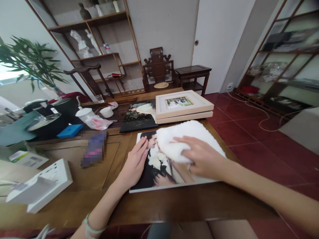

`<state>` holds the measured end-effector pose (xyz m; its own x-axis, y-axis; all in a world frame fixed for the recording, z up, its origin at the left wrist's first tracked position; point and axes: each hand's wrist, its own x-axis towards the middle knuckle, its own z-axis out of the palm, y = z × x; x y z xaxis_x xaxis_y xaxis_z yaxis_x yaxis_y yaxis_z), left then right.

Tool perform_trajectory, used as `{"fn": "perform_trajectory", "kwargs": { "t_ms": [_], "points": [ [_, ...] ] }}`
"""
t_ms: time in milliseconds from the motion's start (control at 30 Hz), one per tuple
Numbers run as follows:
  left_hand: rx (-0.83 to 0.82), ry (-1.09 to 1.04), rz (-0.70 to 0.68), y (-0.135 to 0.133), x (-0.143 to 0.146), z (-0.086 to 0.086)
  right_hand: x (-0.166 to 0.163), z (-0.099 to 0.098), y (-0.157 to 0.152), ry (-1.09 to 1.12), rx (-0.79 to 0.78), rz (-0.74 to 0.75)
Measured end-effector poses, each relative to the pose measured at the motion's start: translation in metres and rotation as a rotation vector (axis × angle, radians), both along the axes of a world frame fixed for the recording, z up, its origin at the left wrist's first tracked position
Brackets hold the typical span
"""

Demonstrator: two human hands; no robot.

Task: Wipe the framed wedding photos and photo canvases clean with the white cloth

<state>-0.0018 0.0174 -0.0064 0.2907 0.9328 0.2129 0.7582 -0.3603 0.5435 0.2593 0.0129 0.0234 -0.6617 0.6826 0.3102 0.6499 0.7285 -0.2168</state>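
The photo [156, 162] lies flat on the bench [159, 207], its longer side seeming to run left to right, with the white cloth [191, 129] spread over its upper right part; the cloth sits directly beneath the fingers of the right hand [205, 157] and reaches out past them toward the far edge, so the right is the nearer of the two. That grip is partly closed on the cloth, the index finger laid out along it and the others bent (how tightly they pinch, I cannot tell). The left hand [136, 161] lies flat on the photo's left edge, fingers extended and close together, grasping nothing. Just beyond the photo stand two stacked frames [185, 114], with a dark picture [134, 118] against their left side. Farther left on the brown wood are a blue box [70, 130], a teapot [83, 114] and a white rack [53, 186]. Red tiles [271, 142] show to the right of the bench; behind it are a carved chair [158, 69], a side table [193, 71] and a shelf unit [107, 18]
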Motion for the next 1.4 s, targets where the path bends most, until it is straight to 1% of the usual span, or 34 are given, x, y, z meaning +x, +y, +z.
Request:
{"fn": "perform_trajectory", "kwargs": {
  "t_ms": [100,167,200,267,467,533,567,633,667,833,900,967,1000,1067,1133,1200,1267,1333,1400],
  "points": [
    [0.0,-0.004,0.003,0.0,0.001,0.001,0.01,-0.001,0.035,-0.014,0.079,-0.136],
    [-0.005,-0.007,0.004,0.0,0.001,0.001,0.012,-0.002,0.042,-0.008,0.099,-0.157],
    [-0.007,-0.008,0.002,0.001,0.001,0.001,0.011,-0.002,0.039,-0.009,0.097,-0.148],
    [-0.008,-0.014,0.001,0.001,0.001,0.0,0.006,-0.002,0.022,-0.02,0.069,-0.097],
    [-0.02,-0.03,0.013,0.002,0.001,-0.001,-0.014,0.004,-0.063,-0.063,-0.084,0.205],
    [-0.027,-0.032,0.01,0.002,0.001,0.0,-0.016,0.005,-0.076,-0.072,-0.103,0.261],
    [-0.033,-0.031,0.007,0.001,0.001,0.0,-0.016,0.005,-0.076,-0.063,-0.109,0.282],
    [-0.038,-0.024,0.005,0.001,0.001,0.0,-0.012,0.004,-0.065,-0.023,-0.115,0.297],
    [-0.034,-0.02,0.003,0.001,0.001,0.0,-0.01,0.003,-0.055,-0.001,-0.114,0.279],
    [0.006,-0.018,-0.024,0.0,0.0,0.0,0.005,0.002,0.011,0.006,-0.031,0.014],
    [0.0,-0.014,-0.024,0.0,0.0,0.001,0.009,0.004,0.029,-0.02,-0.014,-0.043],
    [-0.009,-0.013,-0.022,-0.001,0.0,0.002,0.009,0.007,0.035,-0.049,-0.025,-0.049],
    [-0.013,-0.012,-0.021,-0.001,0.0,0.002,0.008,0.008,0.032,-0.062,-0.039,-0.039],
    [-0.022,-0.009,-0.015,-0.001,0.001,0.001,0.002,0.011,0.015,-0.09,-0.072,0.009],
    [-0.024,-0.006,-0.003,0.0,0.001,0.001,-0.007,0.012,-0.013,-0.114,-0.118,0.079],
    [-0.014,-0.007,0.0,0.001,0.0,0.0,-0.017,0.01,-0.043,-0.144,-0.188,0.18],
    [0.002,-0.007,-0.014,0.001,0.0,-0.001,-0.024,0.008,-0.067,-0.124,-0.251,0.266],
    [0.008,-0.005,-0.03,0.002,-0.001,0.0,-0.028,0.008,-0.076,-0.079,-0.28,0.323],
    [0.004,0.0,-0.034,0.001,-0.001,0.0,-0.026,0.01,-0.068,-0.041,-0.29,0.337]
  ]
}}
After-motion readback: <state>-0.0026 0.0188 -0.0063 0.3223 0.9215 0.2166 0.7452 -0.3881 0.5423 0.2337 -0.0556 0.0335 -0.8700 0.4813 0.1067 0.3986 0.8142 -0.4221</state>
